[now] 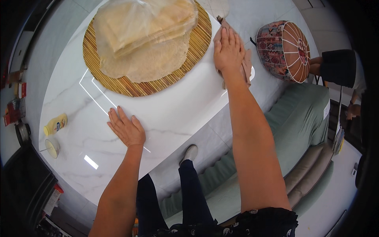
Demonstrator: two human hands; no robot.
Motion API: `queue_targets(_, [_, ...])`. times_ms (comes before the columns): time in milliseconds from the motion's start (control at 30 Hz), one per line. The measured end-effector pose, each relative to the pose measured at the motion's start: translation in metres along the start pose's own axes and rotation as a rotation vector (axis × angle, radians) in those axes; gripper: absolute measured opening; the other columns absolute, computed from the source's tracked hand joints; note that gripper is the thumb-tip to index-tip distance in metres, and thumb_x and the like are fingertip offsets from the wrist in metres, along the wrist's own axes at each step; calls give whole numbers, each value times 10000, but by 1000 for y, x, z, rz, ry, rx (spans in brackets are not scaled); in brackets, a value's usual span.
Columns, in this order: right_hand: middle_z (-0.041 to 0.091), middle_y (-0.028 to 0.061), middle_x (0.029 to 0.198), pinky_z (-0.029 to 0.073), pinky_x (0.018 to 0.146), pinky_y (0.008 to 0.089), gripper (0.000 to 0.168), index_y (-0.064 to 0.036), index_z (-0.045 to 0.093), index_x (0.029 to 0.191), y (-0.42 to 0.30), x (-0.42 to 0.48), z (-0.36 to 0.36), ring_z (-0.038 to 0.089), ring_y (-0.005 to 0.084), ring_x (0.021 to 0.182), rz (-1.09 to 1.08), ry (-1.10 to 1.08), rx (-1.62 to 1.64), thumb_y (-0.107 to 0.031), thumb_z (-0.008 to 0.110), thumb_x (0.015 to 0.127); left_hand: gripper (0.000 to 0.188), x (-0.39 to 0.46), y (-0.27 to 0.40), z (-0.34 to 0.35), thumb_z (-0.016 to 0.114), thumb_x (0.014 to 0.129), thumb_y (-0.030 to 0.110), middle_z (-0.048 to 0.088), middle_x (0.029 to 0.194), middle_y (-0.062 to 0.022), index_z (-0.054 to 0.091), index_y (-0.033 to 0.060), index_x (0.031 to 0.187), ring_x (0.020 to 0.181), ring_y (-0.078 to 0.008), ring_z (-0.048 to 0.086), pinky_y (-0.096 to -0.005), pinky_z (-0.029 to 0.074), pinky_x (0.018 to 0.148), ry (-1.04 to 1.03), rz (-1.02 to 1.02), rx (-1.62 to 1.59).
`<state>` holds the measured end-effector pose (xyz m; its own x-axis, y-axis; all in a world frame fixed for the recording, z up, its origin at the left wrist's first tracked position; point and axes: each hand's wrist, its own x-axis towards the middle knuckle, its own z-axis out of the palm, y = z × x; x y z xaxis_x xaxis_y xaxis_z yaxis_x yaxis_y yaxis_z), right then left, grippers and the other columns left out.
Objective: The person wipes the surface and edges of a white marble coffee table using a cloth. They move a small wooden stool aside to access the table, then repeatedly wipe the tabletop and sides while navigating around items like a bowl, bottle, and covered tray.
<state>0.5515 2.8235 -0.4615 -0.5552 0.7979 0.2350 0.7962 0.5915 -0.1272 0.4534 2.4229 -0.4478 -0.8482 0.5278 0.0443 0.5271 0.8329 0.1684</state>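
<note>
My left hand [127, 129] rests palm down on the white marble-patterned table [177, 118], its fingers a little spread and nothing in it. Farther out, at the table's right edge, my right hand [229, 50] lies flat on a crumpled pinkish-brown cloth [246, 66], fingers stretched out. Between and beyond the hands is a round mat of reed-like sticks [133, 90]. Thin flatbread [154, 65] lies on it, partly covered by a clear plastic bag [142, 23] with folded flat sheets, probably flatbread, inside.
At the table's left stand a pale yellow squeeze bottle [56, 124] lying down and a small cup [53, 148] with a thin handle sticking out. A patterned pouffe [281, 51], a green-covered sofa [302, 115] and another person [339, 68] are to the right. A television-like black panel [26, 180] is lower left.
</note>
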Motion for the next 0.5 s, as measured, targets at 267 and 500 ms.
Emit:
queue_targets(267, [383,99,1580,195,1184,511,596,-138,428,1514,-32,-96,-29,310,315,1461,47,-20,40,-369,504,970,612,-2,-5,5,420,1017,298,234,1595,-204,266,32,1546,1513,-347,152,-529,63,1228,30,9,49])
queue_targets(500, [373,92,1583,181,1179,520,647,-140,448,1500,-132,-245,-74,305,327,1456,163,-202,192,-352,602,907,633,-2,-7,10,441,1000,296,209,1605,-213,264,19,1541,1519,-357,129,-524,56,1229,22,17,35])
